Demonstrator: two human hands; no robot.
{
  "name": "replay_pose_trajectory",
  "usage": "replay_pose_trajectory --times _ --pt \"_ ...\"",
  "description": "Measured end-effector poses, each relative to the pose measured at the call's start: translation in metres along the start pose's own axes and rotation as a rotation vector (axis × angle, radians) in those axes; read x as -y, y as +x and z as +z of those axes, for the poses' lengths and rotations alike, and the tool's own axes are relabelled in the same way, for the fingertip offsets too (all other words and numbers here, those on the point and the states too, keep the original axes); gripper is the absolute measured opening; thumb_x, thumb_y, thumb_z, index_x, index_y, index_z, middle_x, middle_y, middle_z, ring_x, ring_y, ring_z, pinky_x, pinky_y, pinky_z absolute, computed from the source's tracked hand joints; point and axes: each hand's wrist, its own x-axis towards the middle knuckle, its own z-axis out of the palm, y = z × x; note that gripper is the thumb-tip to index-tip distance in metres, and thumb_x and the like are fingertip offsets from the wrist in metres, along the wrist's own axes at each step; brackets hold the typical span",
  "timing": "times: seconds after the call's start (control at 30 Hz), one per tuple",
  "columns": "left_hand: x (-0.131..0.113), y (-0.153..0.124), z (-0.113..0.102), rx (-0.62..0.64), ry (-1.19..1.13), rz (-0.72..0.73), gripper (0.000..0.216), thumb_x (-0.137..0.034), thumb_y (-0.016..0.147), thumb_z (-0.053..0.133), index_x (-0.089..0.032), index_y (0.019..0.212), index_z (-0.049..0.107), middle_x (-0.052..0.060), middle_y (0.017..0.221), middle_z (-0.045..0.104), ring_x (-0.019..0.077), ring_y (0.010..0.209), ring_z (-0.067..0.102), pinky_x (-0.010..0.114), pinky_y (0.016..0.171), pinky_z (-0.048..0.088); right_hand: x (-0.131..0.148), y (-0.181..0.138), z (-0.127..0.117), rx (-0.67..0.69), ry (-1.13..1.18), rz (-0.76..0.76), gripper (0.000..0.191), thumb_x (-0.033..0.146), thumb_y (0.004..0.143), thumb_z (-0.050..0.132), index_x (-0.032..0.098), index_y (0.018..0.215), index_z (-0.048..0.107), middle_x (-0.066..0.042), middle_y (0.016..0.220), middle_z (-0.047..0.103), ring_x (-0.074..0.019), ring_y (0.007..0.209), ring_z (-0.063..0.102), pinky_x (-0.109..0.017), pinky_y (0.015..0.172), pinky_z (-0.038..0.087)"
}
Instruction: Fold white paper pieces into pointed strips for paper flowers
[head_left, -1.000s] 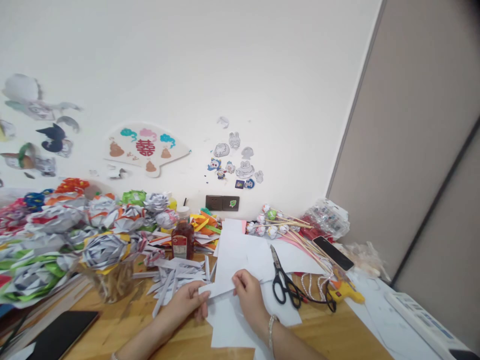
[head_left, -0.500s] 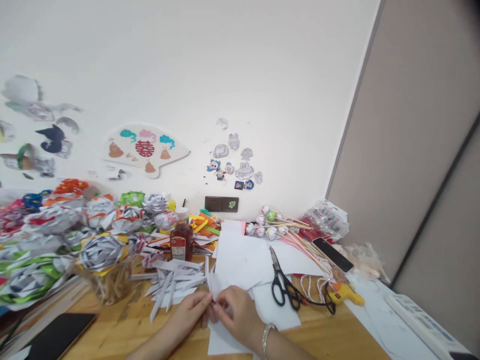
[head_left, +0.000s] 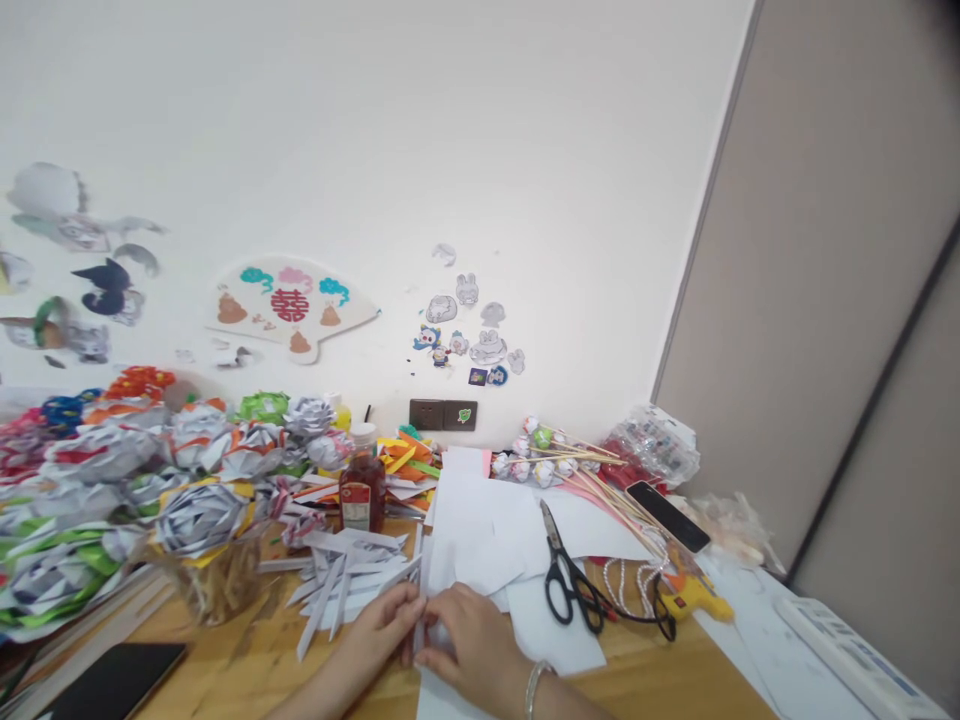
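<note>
Fingers closed, my left hand (head_left: 386, 625) pinches a folded white paper strip (head_left: 422, 570) that stands up between my two hands. My right hand (head_left: 466, 635), with a silver bangle at the wrist, grips the same strip from the other side. The strip's lower end is partly hidden by my fingers. Just left of my hands lies a heap of folded white paper strips (head_left: 349, 570). White paper sheets (head_left: 480, 525) spread beneath and beyond my hands. To the right, black-handled scissors (head_left: 566, 570) rest on the paper.
A bottle of reddish-brown liquid (head_left: 362, 490) stands behind the strips. Many folded paper flowers (head_left: 202, 515) crowd the left side. On the right are a yellow glue gun (head_left: 697, 595), a phone (head_left: 667, 515), and wooden sticks with wrapped balls (head_left: 544, 468). A dark tablet (head_left: 112, 680) lies front left.
My fingers have shifted along the paper strip, which now stands more upright. My right hand has turned a little. The view has tilted slightly upward.
</note>
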Motion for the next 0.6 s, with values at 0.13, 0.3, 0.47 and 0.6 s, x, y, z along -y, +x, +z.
replay_pose_trajectory --times 0.13,0.3,0.47,0.6 --pt "0.0025 0.0007 -0.0005 -0.002 -0.027 0.015 0.04 -0.06 0.068 0.049 -0.02 0.065 0.049 -0.008 0.049 0.045 0.0102 0.043 0.043 0.02 0.045 0.033 -0.0012 -0.0011 0.0024 -0.009 0.005 0.029 0.028 0.03 0.071 0.064 0.021 0.093 0.049 -0.001 0.086 0.058 -0.0194 0.08 0.051 -0.028 0.068 0.038" --pt "0.0053 0.0014 -0.0002 0.021 -0.075 -0.003 0.047 -0.064 0.062 0.052 -0.018 0.07 0.049 -0.009 0.044 0.043 0.0079 0.038 0.039 0.019 0.042 0.029 -0.0007 -0.0018 0.0023 -0.02 -0.002 0.033 0.026 0.027 0.072 0.062 0.021 0.093 0.047 -0.002 0.087 0.058 -0.0198 0.079 0.051 -0.028 0.068 0.037" --pt "0.0089 0.0029 0.0001 0.026 -0.091 0.001 0.045 -0.062 0.063 0.053 -0.018 0.069 0.05 -0.008 0.046 0.045 0.0078 0.039 0.04 0.019 0.041 0.027 -0.001 -0.0017 0.0025 -0.012 -0.049 -0.005 0.021 0.024 0.073 0.058 0.02 0.091 0.047 -0.003 0.085 0.057 -0.0198 0.078 0.051 -0.028 0.067 0.037" --pt "0.0086 0.0032 -0.0007 0.037 -0.061 0.009 0.044 -0.06 0.062 0.056 -0.017 0.067 0.05 -0.009 0.046 0.043 0.0072 0.04 0.039 0.019 0.043 0.028 -0.0024 -0.0018 0.003 -0.04 -0.052 -0.022 0.015 0.02 0.076 0.051 0.02 0.09 0.047 -0.002 0.083 0.056 -0.0186 0.077 0.051 -0.027 0.067 0.037"
